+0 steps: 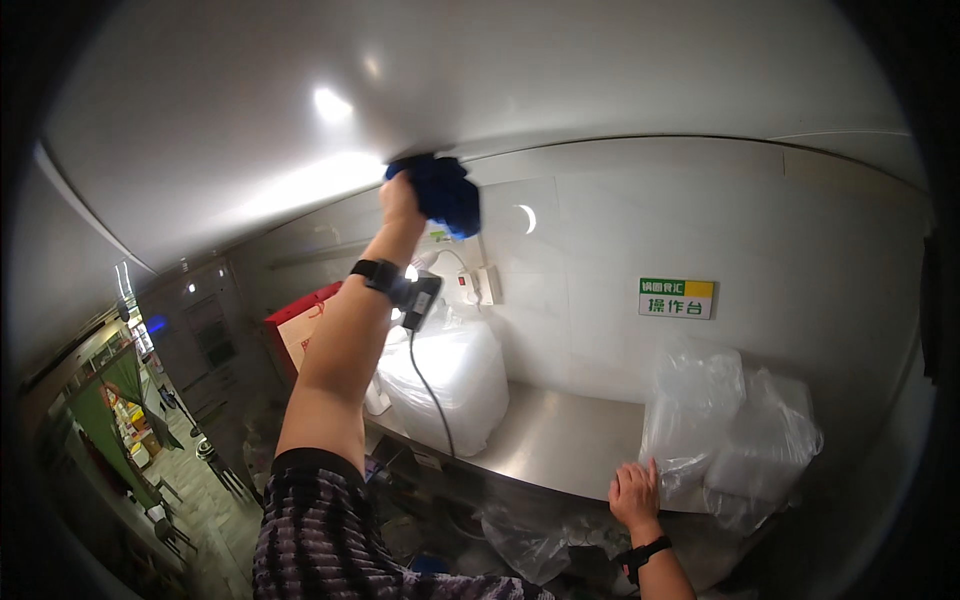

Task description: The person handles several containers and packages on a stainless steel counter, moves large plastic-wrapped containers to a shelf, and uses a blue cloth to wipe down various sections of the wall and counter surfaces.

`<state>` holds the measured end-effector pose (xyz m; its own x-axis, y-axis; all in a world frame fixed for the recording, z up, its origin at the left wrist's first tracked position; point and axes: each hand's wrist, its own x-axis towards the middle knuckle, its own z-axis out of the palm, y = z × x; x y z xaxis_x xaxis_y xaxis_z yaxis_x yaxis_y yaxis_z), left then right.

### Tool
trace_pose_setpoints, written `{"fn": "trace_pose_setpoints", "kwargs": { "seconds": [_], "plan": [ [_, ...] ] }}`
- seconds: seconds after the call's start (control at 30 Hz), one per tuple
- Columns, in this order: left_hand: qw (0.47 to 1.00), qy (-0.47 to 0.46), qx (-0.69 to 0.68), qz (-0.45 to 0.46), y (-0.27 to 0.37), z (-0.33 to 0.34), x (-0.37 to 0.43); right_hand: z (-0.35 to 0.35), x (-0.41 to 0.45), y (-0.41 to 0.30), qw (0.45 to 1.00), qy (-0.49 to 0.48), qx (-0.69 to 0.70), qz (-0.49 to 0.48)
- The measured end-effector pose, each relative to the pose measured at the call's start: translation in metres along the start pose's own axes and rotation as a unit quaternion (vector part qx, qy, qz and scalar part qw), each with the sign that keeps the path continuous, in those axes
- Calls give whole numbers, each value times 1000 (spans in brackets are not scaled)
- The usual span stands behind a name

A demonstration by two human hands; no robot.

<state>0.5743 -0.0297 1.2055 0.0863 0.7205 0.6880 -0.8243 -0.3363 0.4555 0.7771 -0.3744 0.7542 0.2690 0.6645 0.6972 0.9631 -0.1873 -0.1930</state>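
My left hand (401,201) is raised high at centre left and gripped on a bunched dark blue cloth (448,196), which lies against the glossy pale surface overhead, near its seam with the wall. Behind the left wrist is a dark device with a grey cable (429,382). Down at the right, my right hand (636,495) rests with its fingertips at the front edge of a stainless steel counter (566,431), close beside clear plastic bags of pale containers (690,420). It holds nothing that I can see. Both wrists wear black bands.
A large plastic-wrapped bundle (469,382) stands on the counter's left part, by a red box (281,337). Wall sockets (480,285) and a green-and-white sign (676,298) are on the wall. Loose clear plastic (529,544) hangs below the counter. A passage with chairs lies far left.
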Motion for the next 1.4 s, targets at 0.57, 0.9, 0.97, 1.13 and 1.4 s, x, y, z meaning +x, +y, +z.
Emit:
{"fn": "trace_pose_setpoints", "kwargs": {
  "seconds": [0.57,0.9,0.97,1.13,1.4],
  "plan": [
    [951,-257,-33,-166,43,178,-172,-3,-1,7,1000,14,-21,-1],
    [913,-317,-139,-217,18,250,-213,3,-2,5,1000,8,-17,-3],
    [939,-260,-132,-181,29,211,-196,2,-3,8,1000,8,-17,-1],
    [975,-165,-106,-107,85,62,-129,6,-3,11,1000,15,-10,-8],
    [996,-62,19,65,134,19,-131,0,-5,13,1000,-22,-16,12]
  ]
}}
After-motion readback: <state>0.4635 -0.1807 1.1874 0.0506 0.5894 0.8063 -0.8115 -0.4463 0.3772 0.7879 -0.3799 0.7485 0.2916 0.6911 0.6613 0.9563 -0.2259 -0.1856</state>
